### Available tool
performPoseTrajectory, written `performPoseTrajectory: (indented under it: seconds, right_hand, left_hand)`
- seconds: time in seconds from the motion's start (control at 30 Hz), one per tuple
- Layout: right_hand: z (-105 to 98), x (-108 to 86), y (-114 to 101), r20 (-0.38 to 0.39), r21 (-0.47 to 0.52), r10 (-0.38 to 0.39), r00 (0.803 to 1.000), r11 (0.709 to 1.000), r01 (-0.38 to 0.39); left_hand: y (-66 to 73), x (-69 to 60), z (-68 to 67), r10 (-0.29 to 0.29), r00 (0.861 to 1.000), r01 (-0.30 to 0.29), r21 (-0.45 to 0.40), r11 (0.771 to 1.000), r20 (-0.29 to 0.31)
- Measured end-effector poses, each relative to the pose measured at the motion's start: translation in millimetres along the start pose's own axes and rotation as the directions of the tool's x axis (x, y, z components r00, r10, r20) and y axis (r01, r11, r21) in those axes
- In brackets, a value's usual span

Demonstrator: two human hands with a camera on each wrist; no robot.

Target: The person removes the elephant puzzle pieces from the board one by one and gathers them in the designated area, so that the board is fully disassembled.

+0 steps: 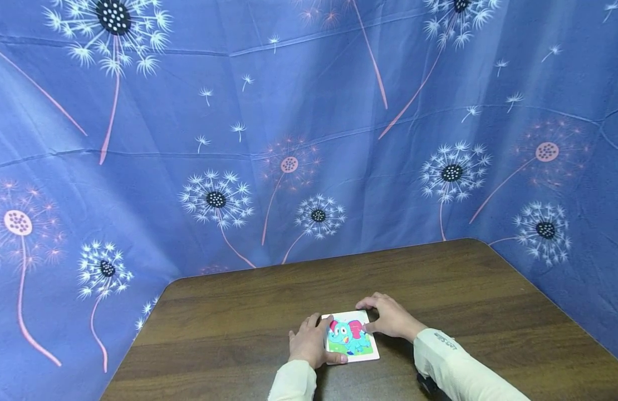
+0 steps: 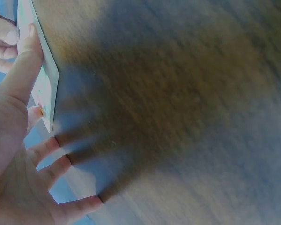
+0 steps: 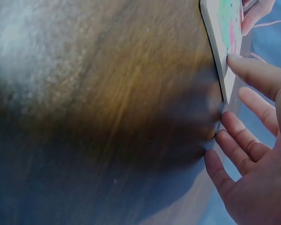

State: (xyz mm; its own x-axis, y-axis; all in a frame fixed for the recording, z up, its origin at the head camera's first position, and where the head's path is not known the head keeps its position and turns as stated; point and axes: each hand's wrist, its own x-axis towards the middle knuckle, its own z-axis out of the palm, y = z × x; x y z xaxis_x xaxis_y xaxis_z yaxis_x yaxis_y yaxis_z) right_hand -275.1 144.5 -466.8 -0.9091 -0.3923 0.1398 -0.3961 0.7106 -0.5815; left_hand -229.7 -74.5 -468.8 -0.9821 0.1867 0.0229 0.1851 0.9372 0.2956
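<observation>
Square picture board [image 1: 350, 341] flat on a brown wood-grain table [image 1: 224, 328], roughly midway between the surface's left and right edges, well apart from the far edge. Face up: a cartoon elephant [image 1: 361, 344], blue with red ears, on green ground, white border all round.

Left hand [image 1: 309, 344] at the board's left side. Thumb lies on the near border; index touches the left edge toward the far corner. Remaining fingers spread apart, tips down on the tabletop (the left wrist view shows their shadows raking across the grain).

Right hand [image 1: 389, 318] at the far right corner. Thumb tip on the right border, other fingers apart, not clamped on anything; lower fingertips meet the wood. Whether its index touches the board's corner, I cannot tell from these angles.

Both sleeves pale; lettering on the right sleeve [image 1: 454, 359], a dark object [image 1: 427, 383] beneath its cuff. Blue cloth [image 1: 369, 195] printed with dandelions hangs beyond the table's far edge.
</observation>
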Motion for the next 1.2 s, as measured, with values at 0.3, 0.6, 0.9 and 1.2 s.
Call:
performPoseTrajectory:
  seconds: [0.3,0.6,0.9,1.2]
  right_hand:
    - [3.4,3.0,-1.9,0.012,-0.024,0.093,0.996,0.995,-0.093]
    - [5.5,2.1,-8.0,-0.047,-0.05,0.17,0.984,0.984,-0.173]
    - [8.1,6.0,-11.5,-0.072,0.014,0.169,0.983,0.986,-0.169]
    - [9.4,7.4,-10.6,-0.067,0.085,0.126,0.99,0.989,-0.12]
  left_hand:
    - [0.4,-2.4,-1.8,0.005,1.0,-0.005,-0.01,1.0,0.0]
    - [0.5,-2.8,-1.4,0.011,1.0,-0.011,0.002,1.0,-0.007]
    - [-2.4,0.4,1.7,0.004,1.0,-0.004,0.002,1.0,-0.001]
    - [-0.5,-0.2,0.0,0.014,1.0,-0.013,0.005,1.0,-0.013]
